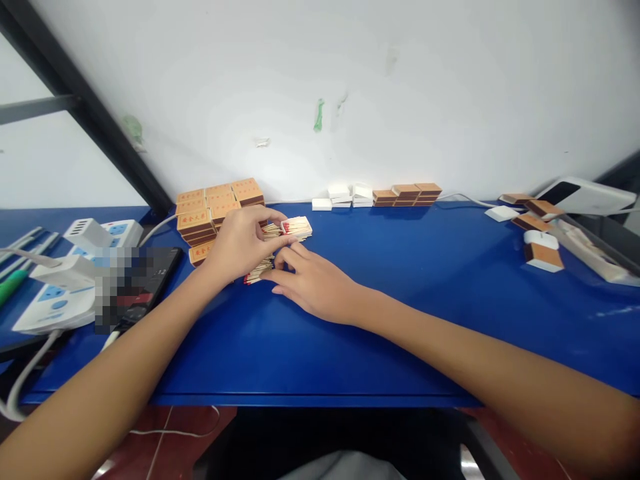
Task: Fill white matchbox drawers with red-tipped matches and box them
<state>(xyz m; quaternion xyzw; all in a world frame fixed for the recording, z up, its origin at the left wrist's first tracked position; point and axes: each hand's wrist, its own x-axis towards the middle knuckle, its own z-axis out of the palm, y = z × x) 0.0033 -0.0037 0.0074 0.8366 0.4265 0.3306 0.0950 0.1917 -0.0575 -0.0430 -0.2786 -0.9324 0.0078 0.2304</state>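
My left hand is closed, its thumb and index finger gripping a white matchbox tray by its left end. Red-tipped matches lie inside that tray. Below and left of it is a heap of loose matches on the blue table, partly hidden by both hands. My right hand bends over the heap's right side, with curled fingers touching the matches. Whether anything is pinched in those fingertips is hidden. Just behind my left hand stands a block of stacked orange matchboxes.
White trays and brown matchbox sleeves line the wall. More sleeves lie at the right by a white device. On the left are a power strip, cables and a dark phone. The blue table's front edge faces me.
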